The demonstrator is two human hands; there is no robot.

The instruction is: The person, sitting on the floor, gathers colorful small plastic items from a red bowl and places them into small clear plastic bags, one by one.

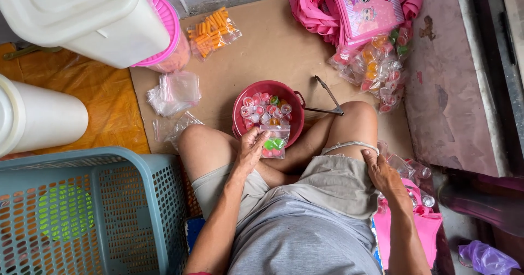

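a person sits cross-legged on the floor, on a sheet of brown cardboard. the left hand is closed on a small clear bag part-filled with little jelly cups in green and red, gripping it at its left edge. the bag hangs over the near rim of a red bowl that holds more of the cups, between the knees. its long axis runs roughly away from the person, mouth toward the bowl, filled bottom toward the lap. judging by this, the filling step is in hand; the next move would call for the mouth held open. the right hand rests with fingers loosely spread beside the right thigh, holding nothing, near filled bags. metal tongs lie beside the bowl.
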